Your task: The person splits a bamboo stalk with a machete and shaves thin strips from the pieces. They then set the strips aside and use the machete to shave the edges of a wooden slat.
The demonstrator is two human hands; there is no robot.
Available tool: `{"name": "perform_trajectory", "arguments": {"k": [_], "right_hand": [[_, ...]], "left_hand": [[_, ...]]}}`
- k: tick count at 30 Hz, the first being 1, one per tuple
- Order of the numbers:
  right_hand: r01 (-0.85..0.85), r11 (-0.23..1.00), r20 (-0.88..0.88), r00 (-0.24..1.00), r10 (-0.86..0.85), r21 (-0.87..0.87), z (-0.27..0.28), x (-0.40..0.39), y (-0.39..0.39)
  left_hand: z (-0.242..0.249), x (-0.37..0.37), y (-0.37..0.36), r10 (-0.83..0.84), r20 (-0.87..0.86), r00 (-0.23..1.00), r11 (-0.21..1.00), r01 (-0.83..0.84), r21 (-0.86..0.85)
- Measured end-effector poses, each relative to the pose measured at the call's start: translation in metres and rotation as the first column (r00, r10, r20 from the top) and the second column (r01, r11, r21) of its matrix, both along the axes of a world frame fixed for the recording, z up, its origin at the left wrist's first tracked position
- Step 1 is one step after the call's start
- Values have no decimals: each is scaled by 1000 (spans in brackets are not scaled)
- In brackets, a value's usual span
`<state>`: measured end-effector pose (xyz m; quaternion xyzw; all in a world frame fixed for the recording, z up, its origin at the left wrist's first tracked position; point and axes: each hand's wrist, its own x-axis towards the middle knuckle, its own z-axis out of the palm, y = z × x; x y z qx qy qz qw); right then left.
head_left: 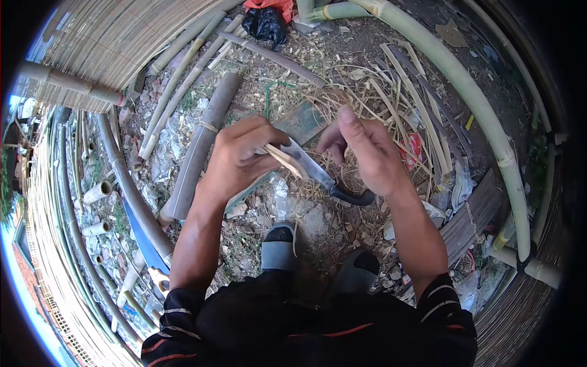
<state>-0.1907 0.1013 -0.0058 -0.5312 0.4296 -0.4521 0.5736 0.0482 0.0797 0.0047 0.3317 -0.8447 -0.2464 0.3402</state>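
Observation:
My left hand grips a thin pale bamboo strip, its end poking out toward the right. My right hand holds a knife with a grey blade and a black handle. The blade lies against the strip, close to my left fingers. My right thumb sticks up and the fingers curl around the handle. Both hands hover over littered ground, above my two feet in grey and black sandals.
Thick green bamboo poles curve along the right. Long poles lie to the left, with cut strips and shavings scattered ahead. A woven bamboo panel stands at upper left. A black bag lies at the top.

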Motion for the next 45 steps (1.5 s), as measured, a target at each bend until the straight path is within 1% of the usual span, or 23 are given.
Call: {"name": "perform_trajectory", "arguments": {"k": [1,2,3,4,5,6,7,8,9,11,17,20,21,24,26,27,28,30,32,34,36,40,45], "right_hand": [[12,1000,12,1000,-12,0,-7,-2,-1],[55,996,-355,932,-74,-64,-15,-7,-1],[71,989,-671,728,-141,-131,-26,-14,1],[87,989,-668,730,-146,-121,-53,-23,6],[-46,996,-794,607,-34,-77,-91,-34,13],[-171,985,-890,451,68,-11,-122,-41,21],[-154,988,-888,455,71,0,-140,-44,33],[-167,984,-913,390,118,56,-155,-47,48],[-170,979,-933,321,164,114,-172,-50,62],[-205,978,-959,265,97,42,-215,-53,87],[-362,930,-998,27,-61,-66,-238,-48,117],[-376,904,-978,36,-205,-204,-243,-39,112],[-359,914,-982,66,-178,-190,-245,-41,110],[-288,951,-984,161,-71,-116,-247,-39,101],[-323,945,-989,148,-10,-58,-248,-38,100],[-281,960,-973,225,49,-17,-252,-38,98],[-279,960,-973,227,49,-17,-243,-42,98],[-193,979,-926,354,129,63,-221,-46,99],[-141,975,-870,443,216,170,-206,-51,98],[-134,962,-850,451,272,236,-203,-51,100],[-46,984,-819,549,167,170,-209,-48,107],[101,971,-610,762,-216,-217,-222,-41,126],[135,961,-359,907,-218,-243,-180,-47,140]], "left_hand": [[-2,8,-4,49,-144,988,991,-66,-117],[0,18,-2,135,-235,963,969,-177,-170],[11,24,6,256,-296,920,938,-311,-156],[15,34,5,282,-381,881,893,-386,-231],[24,35,9,411,-416,811,787,-546,-288],[29,46,6,386,-484,786,724,-583,-369],[41,44,13,408,-571,712,749,-619,-237],[46,57,12,250,-610,752,830,-491,-265],[51,54,14,198,-719,666,836,-498,-231],[57,47,18,329,-721,610,704,-667,-244],[35,22,13,458,-740,492,722,-692,-14],[35,37,14,469,-758,454,728,-684,40],[41,67,18,318,-804,502,913,-392,115],[70,54,31,507,-719,476,688,-725,5],[84,69,31,475,-688,549,620,-763,-181],[93,72,35,381,-636,671,696,-661,-281],[103,64,41,419,-598,683,720,-651,-239],[121,44,56,762,-329,557,467,-826,-316],[135,101,52,471,-226,853,857,-503,-111],[146,71,58,491,-164,856,851,-511,-122],[153,48,53,584,-96,806,759,-584,-287],[159,22,45,581,-207,787,759,-616,-210],[146,14,46,594,-293,749,715,-659,-235]]}}
